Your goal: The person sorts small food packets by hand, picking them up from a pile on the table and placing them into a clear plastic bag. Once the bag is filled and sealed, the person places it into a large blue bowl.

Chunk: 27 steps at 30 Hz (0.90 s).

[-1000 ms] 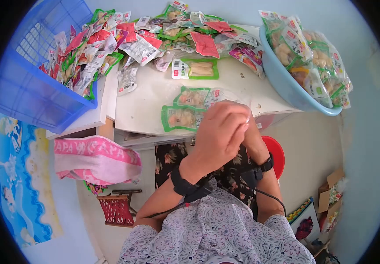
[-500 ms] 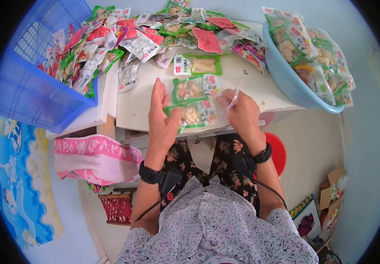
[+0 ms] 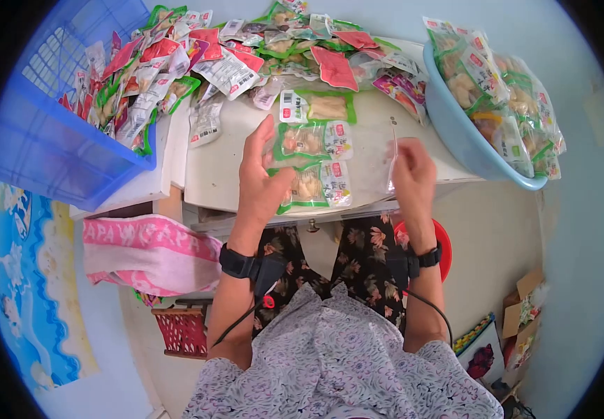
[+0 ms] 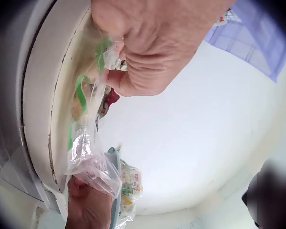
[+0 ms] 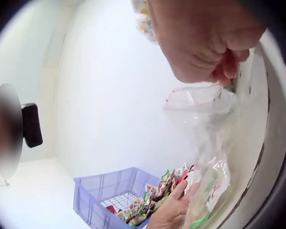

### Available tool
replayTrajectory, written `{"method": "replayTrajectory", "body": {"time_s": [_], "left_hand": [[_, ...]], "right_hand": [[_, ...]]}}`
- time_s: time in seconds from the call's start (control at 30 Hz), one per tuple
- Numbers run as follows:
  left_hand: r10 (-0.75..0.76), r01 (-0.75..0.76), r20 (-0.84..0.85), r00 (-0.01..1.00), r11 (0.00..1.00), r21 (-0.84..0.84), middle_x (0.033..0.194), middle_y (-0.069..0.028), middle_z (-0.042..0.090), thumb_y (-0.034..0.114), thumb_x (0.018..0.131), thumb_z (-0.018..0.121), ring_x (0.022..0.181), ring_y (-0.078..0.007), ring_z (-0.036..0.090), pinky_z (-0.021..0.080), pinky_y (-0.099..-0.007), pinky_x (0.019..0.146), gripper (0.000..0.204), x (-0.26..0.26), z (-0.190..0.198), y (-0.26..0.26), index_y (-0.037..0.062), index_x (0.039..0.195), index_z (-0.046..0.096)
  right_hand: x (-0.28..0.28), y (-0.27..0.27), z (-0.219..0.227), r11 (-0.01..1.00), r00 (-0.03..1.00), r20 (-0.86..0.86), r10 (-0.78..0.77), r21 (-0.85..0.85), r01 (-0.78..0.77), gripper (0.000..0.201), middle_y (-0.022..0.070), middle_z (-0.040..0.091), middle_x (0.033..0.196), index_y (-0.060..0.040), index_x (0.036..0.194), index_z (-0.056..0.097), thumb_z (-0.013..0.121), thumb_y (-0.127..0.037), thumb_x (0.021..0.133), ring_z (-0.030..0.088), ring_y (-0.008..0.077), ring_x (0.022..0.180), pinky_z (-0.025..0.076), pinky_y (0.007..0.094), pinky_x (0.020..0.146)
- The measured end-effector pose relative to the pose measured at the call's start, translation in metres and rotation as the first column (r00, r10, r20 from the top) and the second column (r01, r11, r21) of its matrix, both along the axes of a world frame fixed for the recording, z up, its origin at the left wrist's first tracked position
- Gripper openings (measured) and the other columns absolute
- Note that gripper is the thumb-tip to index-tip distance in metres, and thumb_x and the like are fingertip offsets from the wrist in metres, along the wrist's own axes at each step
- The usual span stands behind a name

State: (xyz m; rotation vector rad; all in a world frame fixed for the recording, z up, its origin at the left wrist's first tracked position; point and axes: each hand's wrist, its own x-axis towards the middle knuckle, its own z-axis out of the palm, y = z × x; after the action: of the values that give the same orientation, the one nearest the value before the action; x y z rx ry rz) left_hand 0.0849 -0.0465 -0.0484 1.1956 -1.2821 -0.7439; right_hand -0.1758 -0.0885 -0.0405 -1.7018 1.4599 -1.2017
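A clear plastic bag [image 3: 370,167] lies on the white table with two green-edged snack packets inside, one nearer packet [image 3: 309,186] and one farther packet [image 3: 310,140]. My left hand [image 3: 260,183] stands on edge at the bag's left end, fingers straight, thumb over the nearer packet. At the other end, my right hand [image 3: 415,174] pinches the bag's mouth with curled fingers. The right wrist view shows the bag's clear film [image 5: 200,107] stretched out below that hand. Just beyond the bag, another green-edged packet [image 3: 326,107] lies alone.
A blue basket [image 3: 71,150] full of packets stands at the left. Along the back of the table [image 3: 225,167] spreads a heap of loose packets [image 3: 274,49]. On the right, a light-blue basin [image 3: 455,140] holds several filled bags. A red bucket [image 3: 445,258] sits below the table edge.
The hands, crossed together over the packets earlier, have parted. My left hand came to the bag's left end. My right hand drew the bag's mouth to the right.
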Motion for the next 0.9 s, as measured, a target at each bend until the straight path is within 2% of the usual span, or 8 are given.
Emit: {"method": "replayTrajectory", "body": {"time_s": [0.07,0.1,0.17,0.3,0.5,0.6,0.77,0.9], "left_hand": [[0.002,0.001,0.032,0.999,0.997,-0.074,0.149,-0.0168,0.05,-0.004,0.077,0.058,0.141,-0.0325,0.048,0.041,-0.0424,0.115,0.08,0.001,-0.012,-0.003,0.0037,0.155,0.042],[0.02,-0.011,0.099,0.995,0.996,-0.09,0.147,-0.0173,0.051,-0.004,0.077,0.058,0.139,-0.0329,0.049,0.041,-0.0421,0.114,0.078,0.0,-0.011,-0.003,0.0031,0.153,0.044],[0.055,-0.026,0.231,0.971,0.991,-0.128,0.143,-0.0184,0.054,-0.006,0.076,0.057,0.135,-0.0337,0.052,0.042,-0.0415,0.113,0.075,-0.005,-0.005,-0.002,0.002,0.15,0.048],[0.086,-0.039,0.306,0.948,0.987,-0.155,0.141,-0.0202,0.055,-0.008,0.076,0.055,0.131,-0.0362,0.054,0.043,-0.0415,0.113,0.072,-0.009,-0.002,0.002,0.0026,0.147,0.05],[0.092,-0.049,0.345,0.934,0.99,-0.131,0.143,-0.0209,0.055,-0.009,0.076,0.055,0.136,-0.0372,0.052,0.041,-0.0421,0.114,0.071,-0.005,-0.005,0.004,0.0035,0.147,0.052],[0.127,-0.084,0.307,0.943,0.985,-0.148,0.144,-0.0208,0.056,-0.011,0.075,0.054,0.139,-0.0355,0.052,0.038,-0.0401,0.118,0.071,-0.007,-0.005,0.004,0.003,0.145,0.054],[0.202,-0.158,0.275,0.94,0.972,-0.177,0.146,-0.0198,0.055,-0.01,0.076,0.053,0.143,-0.0356,0.048,0.038,-0.0413,0.118,0.072,-0.007,-0.011,0.004,0.0036,0.147,0.053],[0.226,-0.196,0.137,0.964,0.96,-0.202,0.147,-0.026,0.051,-0.007,0.077,0.053,0.144,-0.0429,0.043,0.037,-0.0477,0.119,0.076,-0.002,-0.013,0.006,0.0017,0.152,0.047]], "right_hand": [[-0.003,0.008,0.008,0.984,0.946,0.284,-0.158,-0.029,0.173,0.034,0.0183,0.071,0.107,-0.0004,0.117,0.067,0.063,-0.031,0.102,0.068,0.0271,0.092,0.054,0.0344,0.084],[-0.006,0.01,0.015,0.989,0.951,0.275,-0.142,0.0,0.148,0.049,0.0201,0.069,0.117,0.0002,0.135,0.059,0.06,-0.038,0.105,0.067,0.0287,0.105,0.053,0.0355,0.092],[0.0,0.011,0.017,0.992,0.984,0.13,-0.119,-0.037,0.125,0.057,0.0213,0.069,0.117,-0.0005,0.145,0.051,0.06,-0.04,0.104,0.068,0.0289,0.107,0.053,0.0361,0.094],[0.02,0.008,0.011,0.99,0.972,-0.225,-0.06,-0.138,0.03,0.075,0.0199,0.07,0.115,-0.0034,0.158,0.036,0.067,-0.039,0.1,0.069,0.0285,0.101,0.054,0.0381,0.091],[0.025,-0.007,0.006,0.989,0.986,0.09,0.138,0.043,-0.143,0.074,0.0078,0.071,0.092,-0.003,0.156,0.04,0.074,-0.008,0.091,0.063,0.0149,0.074,0.053,0.03,0.072],[0.033,-0.008,0.023,0.987,0.95,0.27,0.159,-0.048,-0.152,0.07,0.003,0.068,0.084,-0.0034,0.155,0.043,0.069,0.003,0.091,0.059,0.0074,0.07,0.049,0.0233,0.067],[0.07,0.001,0.09,0.936,0.95,0.1,0.295,-0.228,-0.266,0.062,-0.0023,0.066,0.085,-0.0045,0.15,0.05,0.065,0.008,0.092,0.055,0.0032,0.071,0.046,0.0208,0.064],[0.105,0.005,0.123,0.869,0.929,-0.003,0.369,-0.353,-0.346,0.058,-0.0025,0.068,0.088,-0.005,0.148,0.053,0.065,0.009,0.093,0.054,0.0021,0.071,0.046,0.02,0.06]]}}
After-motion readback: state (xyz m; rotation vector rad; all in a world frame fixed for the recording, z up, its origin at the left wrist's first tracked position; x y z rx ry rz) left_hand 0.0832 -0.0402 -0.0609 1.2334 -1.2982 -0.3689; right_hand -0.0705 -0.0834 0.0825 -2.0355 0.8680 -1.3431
